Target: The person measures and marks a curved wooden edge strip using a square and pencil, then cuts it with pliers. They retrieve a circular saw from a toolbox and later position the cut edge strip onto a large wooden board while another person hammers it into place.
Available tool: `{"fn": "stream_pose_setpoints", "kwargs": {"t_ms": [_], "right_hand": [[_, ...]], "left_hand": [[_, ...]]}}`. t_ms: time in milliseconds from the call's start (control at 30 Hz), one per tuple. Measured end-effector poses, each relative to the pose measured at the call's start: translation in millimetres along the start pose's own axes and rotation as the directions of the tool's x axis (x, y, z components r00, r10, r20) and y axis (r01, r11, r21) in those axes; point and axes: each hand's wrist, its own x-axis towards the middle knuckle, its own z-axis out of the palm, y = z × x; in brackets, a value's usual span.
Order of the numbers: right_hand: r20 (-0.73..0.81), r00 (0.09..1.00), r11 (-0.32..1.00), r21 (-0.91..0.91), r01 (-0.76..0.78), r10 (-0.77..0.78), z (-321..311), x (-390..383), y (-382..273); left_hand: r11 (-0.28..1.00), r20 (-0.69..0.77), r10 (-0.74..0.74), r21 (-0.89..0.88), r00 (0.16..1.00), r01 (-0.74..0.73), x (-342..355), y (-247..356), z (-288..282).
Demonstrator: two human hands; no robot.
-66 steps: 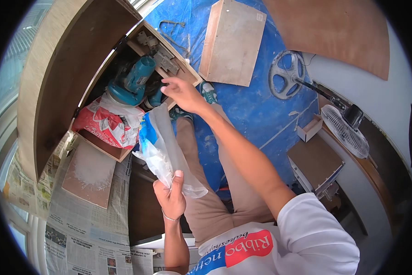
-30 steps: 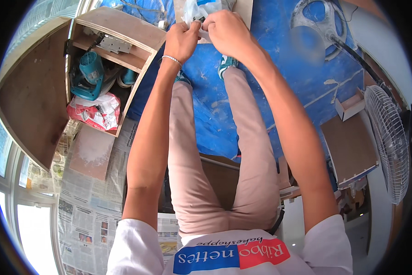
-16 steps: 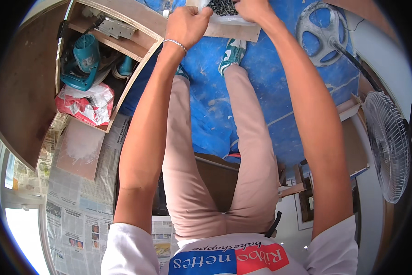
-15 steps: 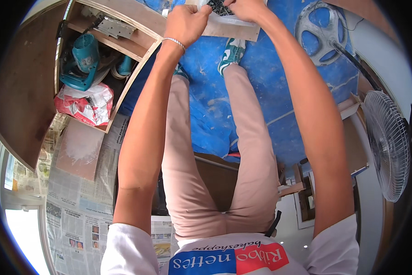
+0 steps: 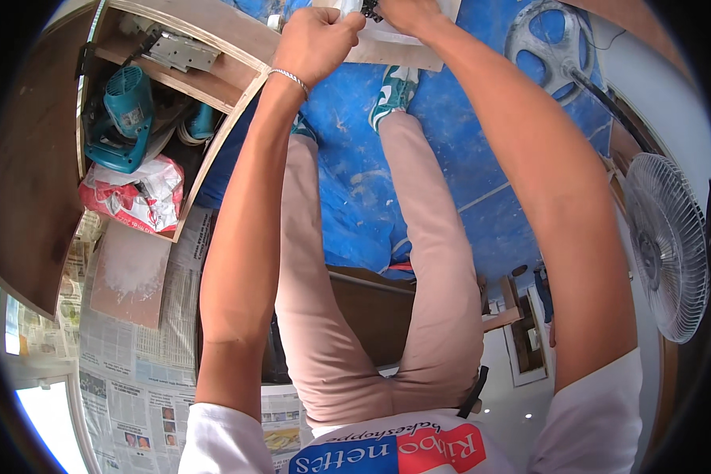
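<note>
A blue sheet [image 5: 355, 182] covers the floor from the centre up to 12 o'clock, with newspaper [image 5: 134, 379] at 7 to 8. A wooden cabinet [image 5: 241, 75] stands at 10 o'clock, its door swung out toward 9; a teal power tool [image 5: 130, 103] and, just below, a red-and-white bag [image 5: 138, 193] sit inside. A fan [image 5: 665, 245] faces in at 3 o'clock, and a grey spoked base [image 5: 550, 47] lies at 1. A wooden board [image 5: 395, 57] lies on the sheet at 12.

The left forearm rises from 7 o'clock toward 12, the right one from 4 toward 12, so both hands meet near the top rim. The left hand [image 5: 320, 39] is curled, knuckles up, thumb and forefinger pinching the plastic edge. The right hand [image 5: 409, 12] reaches in from the other side, its fingers mostly cut off or hidden; whether they grip cannot be told.

Between the hands, over the board, is a whitish plastic bag [image 5: 383, 33]. Its visible lower edge slants from 10 toward 4 o'clock; the far end leaves the view, so its full long axis cannot be told. Smallest are dark pieces [image 5: 369, 8] beside the right fingers.
</note>
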Motion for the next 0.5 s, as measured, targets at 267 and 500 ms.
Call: {"fn": "stream_pose_setpoints", "kwargs": {"t_ms": [267, 500], "right_hand": [[-0.031, 1.0, 0.997, -0.076, -0.008, 0.006, 42.0, 8.7, 23.9], [-0.246, 0.943, 0.955, -0.248, 0.161, -0.223, 48.0, 3.6, 27.8]], "left_hand": [[0.999, 0.022, -0.019, -0.041, 1.0, 0.02, -3.9, -9.4, -0.2], [0.994, -0.013, 0.05, -0.094, 0.999, -0.051, -3.3, -20.5, 5.5]]}}
